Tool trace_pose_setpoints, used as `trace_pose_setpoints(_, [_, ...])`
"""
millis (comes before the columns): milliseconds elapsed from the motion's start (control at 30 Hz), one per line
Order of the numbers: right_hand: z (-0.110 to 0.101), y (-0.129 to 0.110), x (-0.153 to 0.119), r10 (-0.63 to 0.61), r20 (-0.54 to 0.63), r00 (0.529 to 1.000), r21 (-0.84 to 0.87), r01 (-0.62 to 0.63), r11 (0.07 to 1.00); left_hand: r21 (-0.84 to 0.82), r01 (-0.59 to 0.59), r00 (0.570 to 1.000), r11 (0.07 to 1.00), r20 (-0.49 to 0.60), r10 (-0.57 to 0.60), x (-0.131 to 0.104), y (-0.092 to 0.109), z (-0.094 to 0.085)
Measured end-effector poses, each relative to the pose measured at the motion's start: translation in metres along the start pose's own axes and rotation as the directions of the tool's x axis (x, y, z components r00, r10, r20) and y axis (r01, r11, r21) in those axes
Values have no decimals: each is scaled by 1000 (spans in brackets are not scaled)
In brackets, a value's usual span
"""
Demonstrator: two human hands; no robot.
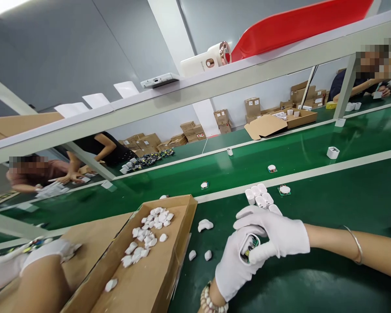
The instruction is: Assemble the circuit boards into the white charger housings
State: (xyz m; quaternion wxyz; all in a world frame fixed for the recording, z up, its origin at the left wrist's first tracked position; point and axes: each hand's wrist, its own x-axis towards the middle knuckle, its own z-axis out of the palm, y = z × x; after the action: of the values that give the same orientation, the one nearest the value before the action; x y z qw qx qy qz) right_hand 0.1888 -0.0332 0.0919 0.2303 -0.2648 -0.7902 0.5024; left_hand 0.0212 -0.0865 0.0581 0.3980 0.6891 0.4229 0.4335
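In the head view, my left hand [236,265], in a white glove, is wrapped round a small white plastic housing [254,240]. Its open end faces up, with a green circuit board [247,248] showing inside. My right hand [278,232], gloved too, bends over the same housing; its thumb presses at the opening and its fingers curl round the far side. Just beyond that hand stands a cluster of white housings [260,195]. Left of my hands, a few white putty-like lumps [205,224] lie on the green worktop [345,208].
A cardboard tray [182,221] holding several white lumps stands on the left. Circuit boards [284,190] and a white housing [333,152] lie along the green belt [306,148]. A co-worker's gloved hand [48,250] is at lower left. A shelf [169,93] crosses overhead.
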Motion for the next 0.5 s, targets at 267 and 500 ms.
trace_pose_setpoints(267, [-11,-1,1,54,35,998,50,-56,997,163,-57,997,985,59,49,-3,12,3])
trace_pose_setpoints(500, [-4,-2,-1,122,60,991,-151,-111,982,94,40,969,995,239,-62,-4,-6,2])
